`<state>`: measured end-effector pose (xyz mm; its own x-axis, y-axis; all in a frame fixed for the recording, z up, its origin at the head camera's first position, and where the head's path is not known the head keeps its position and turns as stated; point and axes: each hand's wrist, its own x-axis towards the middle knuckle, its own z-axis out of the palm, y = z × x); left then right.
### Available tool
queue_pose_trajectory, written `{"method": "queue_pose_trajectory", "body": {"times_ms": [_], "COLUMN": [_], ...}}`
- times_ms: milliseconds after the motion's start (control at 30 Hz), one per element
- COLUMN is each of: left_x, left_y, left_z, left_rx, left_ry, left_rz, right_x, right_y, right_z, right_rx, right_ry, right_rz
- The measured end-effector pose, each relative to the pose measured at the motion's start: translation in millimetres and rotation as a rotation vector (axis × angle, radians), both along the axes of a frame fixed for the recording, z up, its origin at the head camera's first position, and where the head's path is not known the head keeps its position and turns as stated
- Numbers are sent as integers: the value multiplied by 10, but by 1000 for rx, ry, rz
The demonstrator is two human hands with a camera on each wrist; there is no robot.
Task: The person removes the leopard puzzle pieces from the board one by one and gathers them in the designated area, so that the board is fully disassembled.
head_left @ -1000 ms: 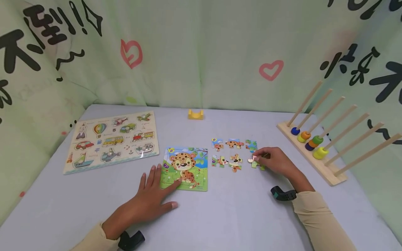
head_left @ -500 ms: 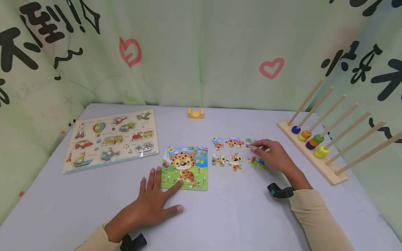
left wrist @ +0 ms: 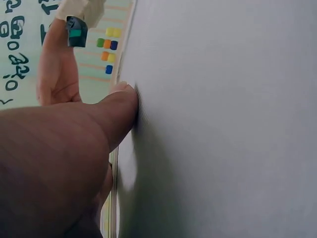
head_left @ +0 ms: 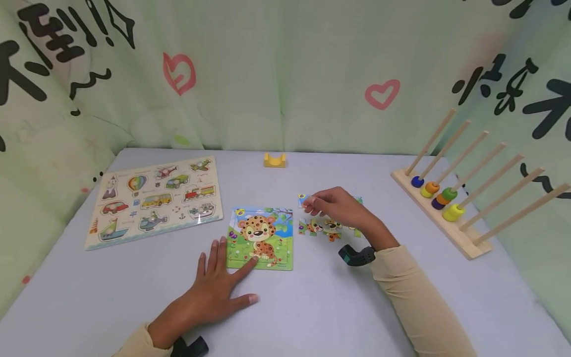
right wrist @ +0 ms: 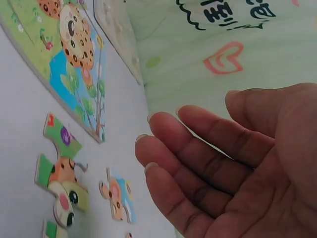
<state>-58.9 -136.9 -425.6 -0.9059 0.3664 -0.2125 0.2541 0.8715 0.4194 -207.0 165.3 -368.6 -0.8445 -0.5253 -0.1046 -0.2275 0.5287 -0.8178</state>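
Note:
My left hand (head_left: 213, 283) lies with straight, spread fingers at the lower left of the leopard puzzle board (head_left: 263, 235), its index fingertip on the board's picture. In the left wrist view its thumb (left wrist: 119, 111) is at the tabletop. Over the loose jigsaw pieces to the right of the board hovers my right hand (head_left: 341, 208). The right wrist view shows its fingers (right wrist: 173, 198) loosely bent, holding nothing. A leopard-face piece (right wrist: 64, 193) and a blue-edged piece (right wrist: 119, 196) lie below it on the table. In the head view the hand hides part of the upper row.
A vehicle peg-puzzle board (head_left: 156, 201) lies at the left. At the back stands a small yellow block (head_left: 274, 160). A wooden peg rack (head_left: 446, 215) with coloured beads is at the right. Printed curtains (head_left: 285, 74) hang behind the table.
My right hand has left the right-hand puzzle pieces and moved left to above the upper-left ones. Before, its fingertips were at the right-hand pieces. The left hand has stayed at the board.

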Motion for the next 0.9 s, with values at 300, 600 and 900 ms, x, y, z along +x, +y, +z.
{"method": "queue_pose_trajectory", "body": {"times_ms": [300,600,900], "left_x": [28,10,-4], "left_y": [-25,10,17], "left_z": [-16,-17,-32], "left_rx": [-6,-23,-55], "left_ry": [0,-1,9], "left_rz": [-6,-9,-13], "right_x": [-3,55,93], "right_y": [-503,-906,-1102], "right_z": [-148,-231,-302], "right_rx": [-159,-236,-242], "right_ry": [-203,-325,-368], "right_rz": [73,125,160]}}
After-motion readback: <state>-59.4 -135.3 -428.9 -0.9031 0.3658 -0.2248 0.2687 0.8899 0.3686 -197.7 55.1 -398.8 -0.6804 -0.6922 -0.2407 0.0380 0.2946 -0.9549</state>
